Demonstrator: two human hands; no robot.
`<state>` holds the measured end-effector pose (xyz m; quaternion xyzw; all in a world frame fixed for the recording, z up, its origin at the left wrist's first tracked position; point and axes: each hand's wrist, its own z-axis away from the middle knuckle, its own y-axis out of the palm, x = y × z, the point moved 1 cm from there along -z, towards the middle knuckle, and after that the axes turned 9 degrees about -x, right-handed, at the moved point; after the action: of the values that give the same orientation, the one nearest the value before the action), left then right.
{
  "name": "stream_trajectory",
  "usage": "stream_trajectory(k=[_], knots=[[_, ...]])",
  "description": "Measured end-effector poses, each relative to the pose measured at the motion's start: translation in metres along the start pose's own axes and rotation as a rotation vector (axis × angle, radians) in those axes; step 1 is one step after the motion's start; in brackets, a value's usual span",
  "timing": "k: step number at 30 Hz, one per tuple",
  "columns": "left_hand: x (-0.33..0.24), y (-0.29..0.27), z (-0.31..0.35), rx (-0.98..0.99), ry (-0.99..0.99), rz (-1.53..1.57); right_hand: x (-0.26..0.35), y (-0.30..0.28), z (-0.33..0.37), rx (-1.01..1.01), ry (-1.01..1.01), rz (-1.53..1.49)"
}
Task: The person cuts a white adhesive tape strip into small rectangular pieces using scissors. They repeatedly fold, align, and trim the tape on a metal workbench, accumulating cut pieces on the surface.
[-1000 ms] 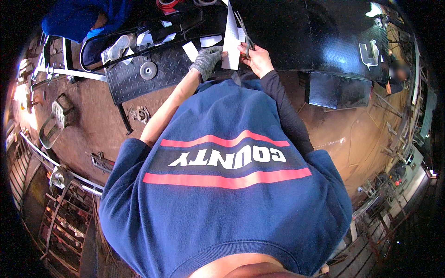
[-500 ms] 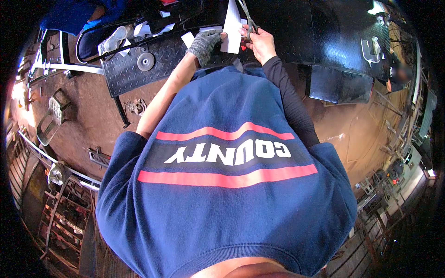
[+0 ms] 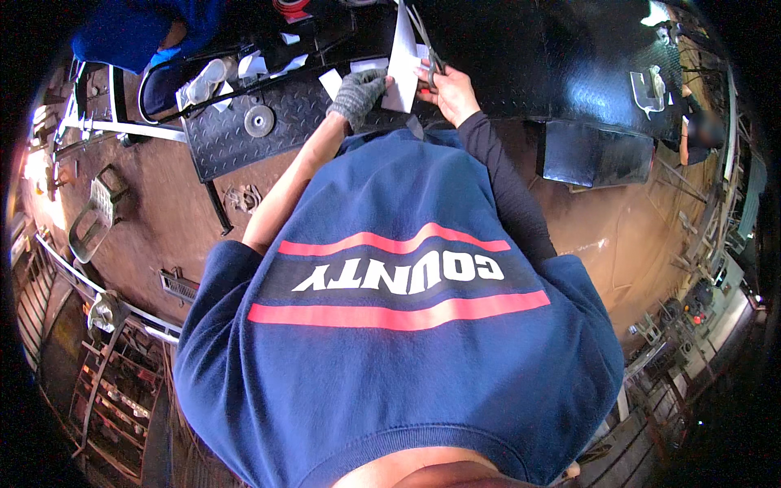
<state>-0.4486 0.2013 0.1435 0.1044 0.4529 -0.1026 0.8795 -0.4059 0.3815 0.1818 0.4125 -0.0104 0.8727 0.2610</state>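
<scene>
My left hand (image 3: 358, 98), in a grey knit glove, pinches the left edge of a long white sheet of paper (image 3: 401, 69) near its lower end. The bare fingers of my right hand (image 3: 452, 94) are wrapped round the handles of a pair of scissors (image 3: 425, 37). Their blades point away from me, close along the paper's right side; whether they touch it I cannot tell. A small white paper piece (image 3: 330, 81) lies just left of the glove.
A black tread-plate surface (image 3: 220, 150) carries a round grey disc (image 3: 259, 121) and several white scraps. At the far left is a person in blue (image 3: 114, 32). A dark box-like step (image 3: 598, 154) stands at right, and a chair (image 3: 93, 215) at left on the brown floor.
The paper's lower end has dropped slightly and the sheet leans a little more. My right hand and the scissors have shifted slightly down and left. Both hands keep their hold.
</scene>
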Motion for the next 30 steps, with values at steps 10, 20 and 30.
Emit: stream_trajectory(k=[10,20,30], knots=[[0.021,-0.01,0.013,0.017,-0.104,0.065,-0.034,-0.01,-0.017,0.059,0.127,0.087],[0.0,0.005,0.007,-0.001,-0.306,0.229,-0.038,0.006,-0.01,0.024,0.015,0.146],[0.033,0.001,-0.028,-0.067,-0.144,0.109,-0.041,-0.002,-0.017,0.011,-0.133,0.243]])
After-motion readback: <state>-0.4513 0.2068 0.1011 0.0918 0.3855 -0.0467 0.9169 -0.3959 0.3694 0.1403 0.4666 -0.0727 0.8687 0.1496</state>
